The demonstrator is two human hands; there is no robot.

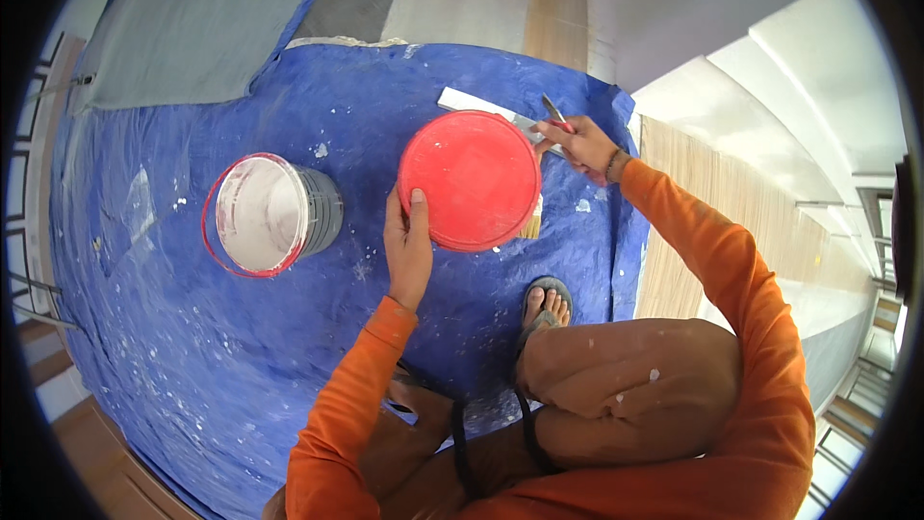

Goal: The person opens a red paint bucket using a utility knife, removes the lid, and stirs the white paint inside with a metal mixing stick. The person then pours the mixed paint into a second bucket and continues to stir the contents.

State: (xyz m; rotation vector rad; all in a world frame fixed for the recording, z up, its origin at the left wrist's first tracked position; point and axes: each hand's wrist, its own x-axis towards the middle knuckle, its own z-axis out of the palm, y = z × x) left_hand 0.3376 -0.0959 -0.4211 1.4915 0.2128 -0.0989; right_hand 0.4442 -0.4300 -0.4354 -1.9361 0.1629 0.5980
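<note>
A round red lid [470, 181] lies below me, face up; whether a bucket stands under it is hidden. My left hand [409, 243] grips its lower left edge, thumb on top and the other fingers mostly out of sight at the side. My right hand [585, 147] is closed around a thin tool [553, 112] with a red handle and a dark metal-looking end pointing up and away. Fingertips of that hand come close to the lid's right rim; contact is unclear. Pale brush bristles [531, 224] stick out from behind the lid's lower right.
An open bucket [310, 207] with a red handle and white residue inside stands to the left. Beyond the lid lies a flat white strip [472, 101]. A paint-spotted blue tarp [192, 327] covers the floor, and a grey sheet [192, 29] lies at far left. My sandalled foot [546, 303] is near.
</note>
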